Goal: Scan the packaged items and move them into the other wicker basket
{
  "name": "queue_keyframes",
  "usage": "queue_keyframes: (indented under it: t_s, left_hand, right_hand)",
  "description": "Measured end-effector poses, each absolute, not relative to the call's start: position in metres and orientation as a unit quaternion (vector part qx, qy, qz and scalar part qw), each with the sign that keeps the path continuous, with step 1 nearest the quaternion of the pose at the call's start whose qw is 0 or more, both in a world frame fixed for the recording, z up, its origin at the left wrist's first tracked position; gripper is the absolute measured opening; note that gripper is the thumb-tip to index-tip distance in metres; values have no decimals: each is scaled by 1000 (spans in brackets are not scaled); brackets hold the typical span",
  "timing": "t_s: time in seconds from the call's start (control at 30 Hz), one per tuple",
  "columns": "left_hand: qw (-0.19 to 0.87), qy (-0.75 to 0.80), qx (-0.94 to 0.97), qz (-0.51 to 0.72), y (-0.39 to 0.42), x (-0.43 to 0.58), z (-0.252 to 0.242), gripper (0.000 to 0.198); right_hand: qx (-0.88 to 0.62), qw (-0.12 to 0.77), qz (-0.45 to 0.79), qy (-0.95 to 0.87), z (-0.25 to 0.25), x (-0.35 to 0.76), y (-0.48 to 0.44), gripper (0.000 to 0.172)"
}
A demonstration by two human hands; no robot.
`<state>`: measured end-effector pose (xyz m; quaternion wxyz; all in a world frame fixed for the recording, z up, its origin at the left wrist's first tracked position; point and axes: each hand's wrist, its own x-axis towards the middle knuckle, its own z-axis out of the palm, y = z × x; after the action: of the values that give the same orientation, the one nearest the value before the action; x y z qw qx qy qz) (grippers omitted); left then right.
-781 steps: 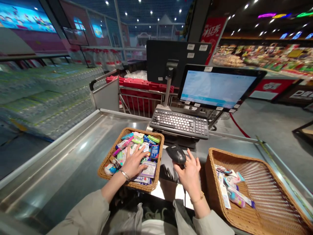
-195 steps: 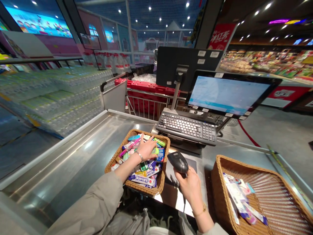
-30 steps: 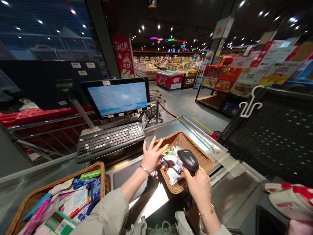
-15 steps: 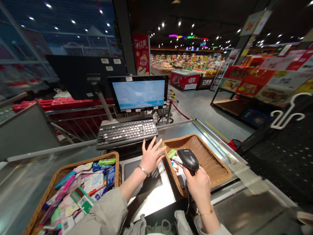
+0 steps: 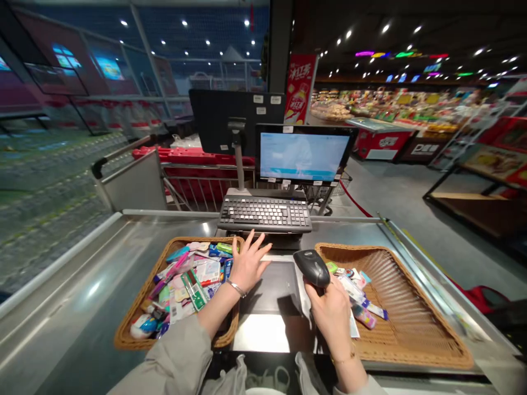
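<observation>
Steel checkout counter (image 5: 69, 323) carries two wicker baskets: the left basket (image 5: 123, 340) heaped with many small packs (image 5: 206, 271), too overlapped to count, the right basket (image 5: 432, 359) holding only a handful of packs (image 5: 354, 291). Two hands are apart. The right hand (image 5: 329, 318) is clamped around one black handheld barcode scanner (image 5: 313, 267), just over the right basket's edge. The left hand (image 5: 250, 262) is open, fingers spread, beside the left basket's corner, below one keyboard (image 5: 264, 214).
</observation>
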<state>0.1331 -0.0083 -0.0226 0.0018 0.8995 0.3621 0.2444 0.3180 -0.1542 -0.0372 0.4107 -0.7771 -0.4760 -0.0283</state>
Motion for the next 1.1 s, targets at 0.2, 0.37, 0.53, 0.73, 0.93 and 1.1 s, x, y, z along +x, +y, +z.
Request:
queue_keyframes:
  t_s: [0.2, 0.37, 0.53, 0.73, 0.93, 1.1]
  left_hand:
    - [1, 427, 876, 225, -6, 86, -29, 43]
    - [-10, 481, 855, 191, -2, 46, -34, 44]
    - [-19, 513, 845, 148, -2, 7, -40, 44]
    - [-26, 528, 841, 113, -6, -37, -46, 42]
    - [-36, 544, 834, 86, -7, -73, -47, 42]
    - [-30, 528, 847, 57, -2, -92, -51, 50]
  right_hand:
    - [-734, 400, -23, -549, -40, 296, -137, 38]
    - [-715, 396, 0, -575, -41, 278, -127, 35]
    - [-708, 379, 29, -595, -43, 260, -121, 31]
    - [-688, 356, 66, -629, -43, 241, -115, 28]
    - [-671, 353, 90, -646, -44, 222, -110, 22]
    - [-669, 350, 96, -649, -42, 207, -109, 23]
